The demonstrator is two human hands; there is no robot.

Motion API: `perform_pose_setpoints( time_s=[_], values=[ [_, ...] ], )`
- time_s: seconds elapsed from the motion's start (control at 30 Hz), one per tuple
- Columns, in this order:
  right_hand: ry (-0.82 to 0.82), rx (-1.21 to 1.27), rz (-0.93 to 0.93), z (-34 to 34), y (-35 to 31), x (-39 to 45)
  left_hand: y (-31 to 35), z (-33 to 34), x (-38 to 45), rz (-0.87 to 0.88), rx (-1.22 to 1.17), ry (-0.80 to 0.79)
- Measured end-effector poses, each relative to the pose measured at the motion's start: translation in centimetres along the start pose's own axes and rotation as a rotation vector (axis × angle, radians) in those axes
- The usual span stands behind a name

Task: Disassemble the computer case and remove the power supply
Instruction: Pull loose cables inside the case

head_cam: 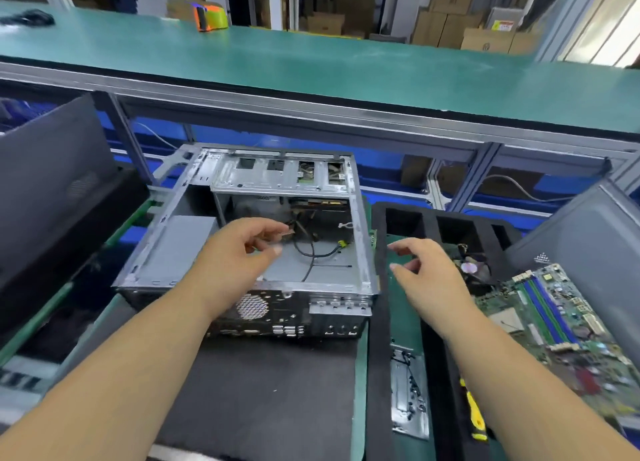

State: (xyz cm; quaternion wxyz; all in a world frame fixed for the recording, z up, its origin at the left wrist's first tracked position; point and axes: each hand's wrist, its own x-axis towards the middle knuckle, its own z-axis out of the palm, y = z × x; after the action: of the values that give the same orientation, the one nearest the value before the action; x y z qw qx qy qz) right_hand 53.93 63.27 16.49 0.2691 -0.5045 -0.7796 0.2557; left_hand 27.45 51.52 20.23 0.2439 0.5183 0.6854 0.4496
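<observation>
An open silver computer case [360, 239] lies on a black mat, its side panel off and its rear ports facing me. The grey power supply [180, 242] sits in its left half. Loose black cables [310, 252] with a yellow connector lie on the case floor. My left hand [239, 252] hovers over the middle of the case, fingers loosely curled, holding nothing that I can make out. My right hand [426, 270] hangs just past the case's right edge, fingers relaxed and empty.
A removed green motherboard [554, 315] lies at the right on a black foam tray [408, 218]. A small metal tray of screws [408, 395] and a yellow-handled tool [474, 415] sit near my right forearm. Dark case panels [52, 183] lean at left and right. A green shelf [311, 65] runs overhead.
</observation>
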Motion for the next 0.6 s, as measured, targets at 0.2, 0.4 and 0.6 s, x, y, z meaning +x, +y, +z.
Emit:
perform_pose_setpoints(
  time_s=[0.2,0.4,0.6],
  values=[
    [0.078,0.010,-0.037,3.6,-5.6,-2.0,-4.2,-7.2,-2.9,0.034,0.200,0.008],
    [0.040,-0.105,-0.040,6.8,-10.8,-4.4,-8.3,-13.3,-5.2,0.108,0.386,0.027],
    [-0.085,-0.309,0.008,9.0,-13.8,-6.3,-11.4,-15.1,-6.0,-0.003,0.492,-0.048]
  ],
)
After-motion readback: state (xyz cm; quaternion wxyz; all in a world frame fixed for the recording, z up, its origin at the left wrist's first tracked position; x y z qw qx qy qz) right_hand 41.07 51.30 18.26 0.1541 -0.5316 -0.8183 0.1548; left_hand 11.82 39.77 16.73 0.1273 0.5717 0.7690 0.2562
